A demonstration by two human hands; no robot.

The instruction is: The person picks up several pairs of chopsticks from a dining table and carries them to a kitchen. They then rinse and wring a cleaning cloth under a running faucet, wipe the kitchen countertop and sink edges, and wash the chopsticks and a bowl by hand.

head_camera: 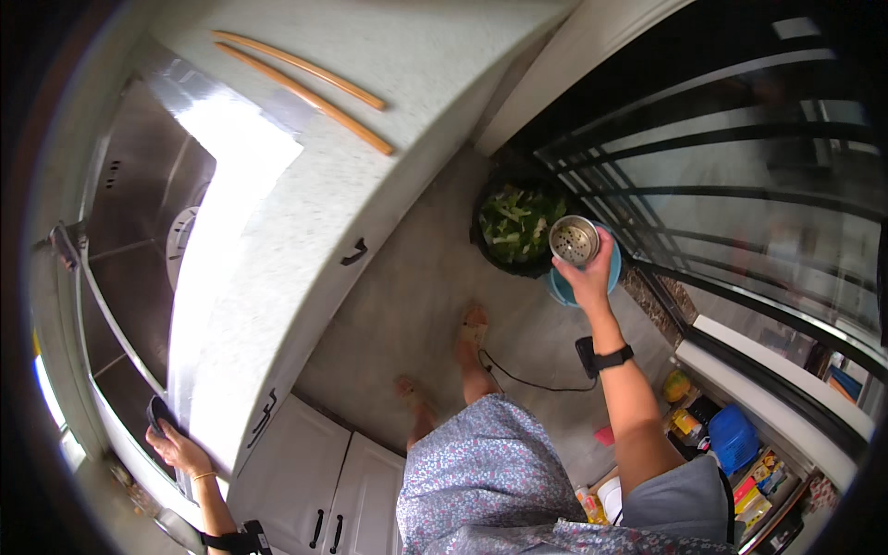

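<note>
My right hand (pixel 591 274) grips a small round metal strainer basket (pixel 574 240) with a perforated bottom. It is held above the floor, beside a black-lined bin (pixel 479 239) full of green leaf scraps (pixel 517 220). Partly behind that hand stands a light blue bucket (pixel 565 294). At the lower left, my left hand (pixel 179 449) is closed around a dark rounded object (pixel 159 415), whose exact kind I cannot tell. This hand is at the corner of the stainless steel sink (pixel 128 277), by the end of a thin metal tube (pixel 119 334).
Two long wooden chopsticks (pixel 298 87) lie on the pale countertop (pixel 430 62). A dark-framed glass door (pixel 714 166) bounds the right side. Below it, a low shelf holds packages and a blue plastic basket (pixel 733 438). A black cable (pixel 534 387) hangs near my legs.
</note>
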